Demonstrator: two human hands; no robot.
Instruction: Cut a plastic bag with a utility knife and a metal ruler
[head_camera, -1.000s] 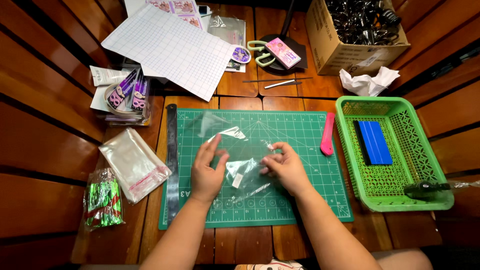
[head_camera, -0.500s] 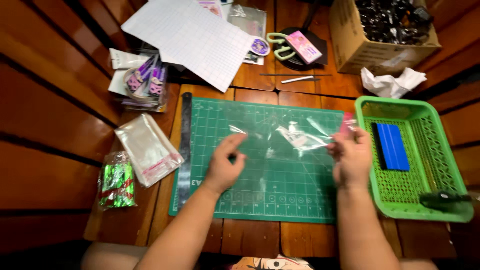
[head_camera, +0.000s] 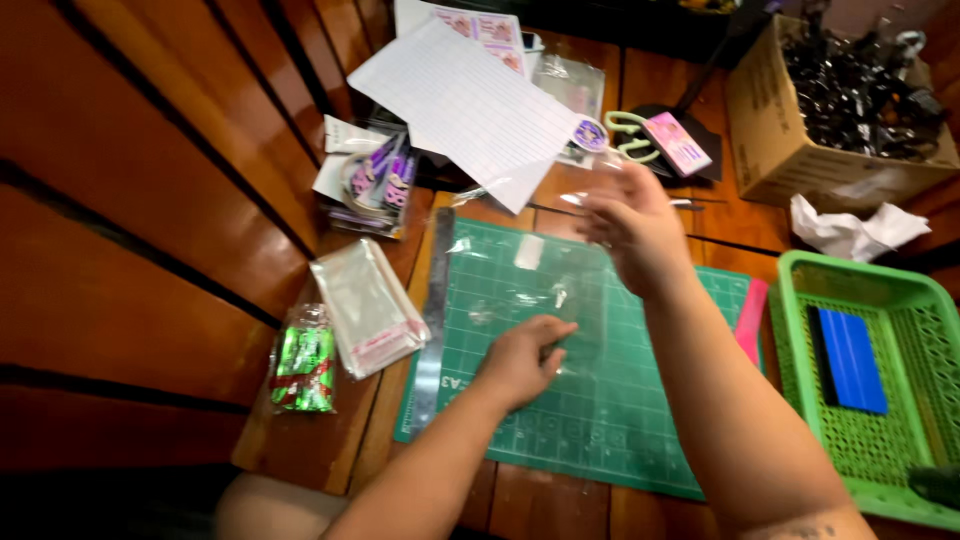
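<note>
A clear plastic film sheet (head_camera: 560, 290) is held stretched over a green gridded cutting mat (head_camera: 600, 420). Its lower edge is pinched under the curled fingers of the left hand (head_camera: 520, 355), which presses it against the mat, while the upper end is lifted by the right hand (head_camera: 630, 230), raised above the mat with fingers partly spread; the grip itself is blurred and cannot be told for certain. The sheet appears only partly handled: it is not yet laid flat or bagged, as far as is shown. A steel ruler (head_camera: 435, 310) lies along the mat's left edge, beside a stack of clear sleeves (head_camera: 368, 305) and a green foil packet (head_camera: 300, 370). A green plastic basket (head_camera: 800, 300) with a blue block (head_camera: 850, 360) stands at right, a cardboard box (head_camera: 770, 130) behind it. A white gridded paper (head_camera: 470, 105) overhangs the mat's far edge, near the raised hand.
</note>
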